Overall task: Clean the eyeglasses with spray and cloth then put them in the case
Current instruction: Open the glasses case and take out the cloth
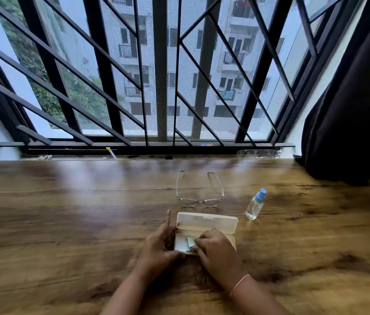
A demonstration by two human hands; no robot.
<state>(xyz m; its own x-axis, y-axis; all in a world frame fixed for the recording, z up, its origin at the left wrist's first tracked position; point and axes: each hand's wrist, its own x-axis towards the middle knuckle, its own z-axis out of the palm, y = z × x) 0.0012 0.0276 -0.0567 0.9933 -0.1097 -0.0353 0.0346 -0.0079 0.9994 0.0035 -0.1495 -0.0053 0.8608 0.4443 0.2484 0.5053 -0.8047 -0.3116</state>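
Both hands are in close at the near middle of the wooden tabletop point(65, 223), working at the cream case point(206, 222), which sits open with its lid tipped up on the far side. The left hand point(159, 244) grips the case's left end, thumb along the near edge, 1 finger sticking out straight toward the far side. The right hand point(212, 247) is curled over the tray of the case, its fingertips pinching a small pale blue-green cloth point(191, 242) that lies inside. Just beyond the case, the eyeglasses point(200, 194) rest on the tabletop with no hand on them, a thin clear frame with the lenses on the near side and both temples open, pointing away toward the window. To the right of the eyeglasses, and apart from them, stands the spray bottle point(255, 205), clear with a blue cap, upright though leaning in this wide view. A pink wristband point(238, 285) circles the right wrist. Along the far edge runs a black window grille point(156, 87), and a dark curtain point(350, 110) hangs at far right, its foot touching the tabletop.
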